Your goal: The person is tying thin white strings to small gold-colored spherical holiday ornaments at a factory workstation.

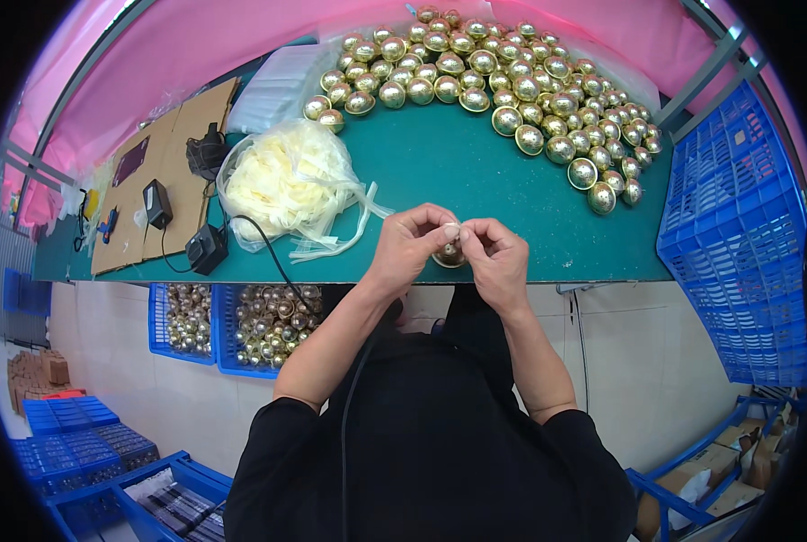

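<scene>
Green table [439, 172], gold bells [512, 81], pale strips [286, 185], cardboard [164, 172], black adapters [206, 248]

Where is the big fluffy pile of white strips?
In the head view the pile of white strips lies on the green table, left of both hands, beside the black plugs and below the gold balls.
</scene>
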Motion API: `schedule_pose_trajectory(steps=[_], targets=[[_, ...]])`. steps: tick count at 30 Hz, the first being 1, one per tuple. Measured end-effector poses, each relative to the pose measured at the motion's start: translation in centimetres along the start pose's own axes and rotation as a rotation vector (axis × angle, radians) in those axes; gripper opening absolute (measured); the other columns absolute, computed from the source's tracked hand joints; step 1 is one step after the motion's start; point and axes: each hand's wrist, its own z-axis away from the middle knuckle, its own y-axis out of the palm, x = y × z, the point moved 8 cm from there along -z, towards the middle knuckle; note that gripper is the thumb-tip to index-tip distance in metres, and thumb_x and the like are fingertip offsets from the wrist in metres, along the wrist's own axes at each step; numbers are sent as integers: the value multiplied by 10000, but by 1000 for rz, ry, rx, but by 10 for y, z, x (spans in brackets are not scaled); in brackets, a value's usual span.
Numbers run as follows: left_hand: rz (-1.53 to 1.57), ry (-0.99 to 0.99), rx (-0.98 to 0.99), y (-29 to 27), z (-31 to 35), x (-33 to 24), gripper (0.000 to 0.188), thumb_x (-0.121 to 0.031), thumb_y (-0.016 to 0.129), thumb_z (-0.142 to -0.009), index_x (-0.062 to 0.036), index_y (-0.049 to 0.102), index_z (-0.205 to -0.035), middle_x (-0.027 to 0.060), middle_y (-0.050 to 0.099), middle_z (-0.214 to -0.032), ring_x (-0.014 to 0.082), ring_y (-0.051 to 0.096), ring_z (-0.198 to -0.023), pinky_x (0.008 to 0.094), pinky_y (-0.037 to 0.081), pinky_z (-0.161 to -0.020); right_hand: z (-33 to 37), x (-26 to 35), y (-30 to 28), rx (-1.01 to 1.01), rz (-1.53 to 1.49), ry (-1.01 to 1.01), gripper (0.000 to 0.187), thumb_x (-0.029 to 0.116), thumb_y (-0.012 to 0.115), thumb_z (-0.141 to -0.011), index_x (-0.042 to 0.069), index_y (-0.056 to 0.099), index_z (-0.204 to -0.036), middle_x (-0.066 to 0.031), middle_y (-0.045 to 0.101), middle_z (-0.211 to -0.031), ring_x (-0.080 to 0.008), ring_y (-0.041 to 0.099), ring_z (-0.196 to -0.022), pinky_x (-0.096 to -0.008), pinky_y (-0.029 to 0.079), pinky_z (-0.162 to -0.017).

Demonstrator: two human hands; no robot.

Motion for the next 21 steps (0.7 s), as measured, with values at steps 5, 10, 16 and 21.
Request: schedule_pose_trajectory(steps=[5,10,16,21], targets=[[120,66,21,0,-3,11,158,-131,703,-1009,25,731,-1014,55,710,-940,87,626,-797,244,512,-713,0,-14,4,-36,-23,12,72,26,657,-1021,-32,693,-1042,-25,703,-850,-53,618,-693,-205,480,-570],[255,-117,-12,0,0,25,188,-135,680,-1025,30,758,-1068,75,743,-1002,111,670,-836,277,564,-763,2,-19,7,-37,-124,40,109,-8,621,-1025,-55,647,-1120,-91,741,-897,-97,687,-715,-228,547,-571],[101,-74,-60,1,5,14,208,-164,724,-1000,20,782,-1078,81,763,-1008,112,658,-874,292,538,-769,3,-11,7,-77,-153,9,88,-3,623,-1026,-60,677,-1065,-121,757,-925,-117,717,-761,-235,578,-612],[4,-42,-107,1,8,14,171,-112,728,-988,21,784,-1079,70,767,-982,106,668,-879,275,537,-807,2,-9,4,-78,-77,26,89,13,623,-1031,-52,683,-1039,-99,744,-890,-98,698,-745,-232,563,-603]])
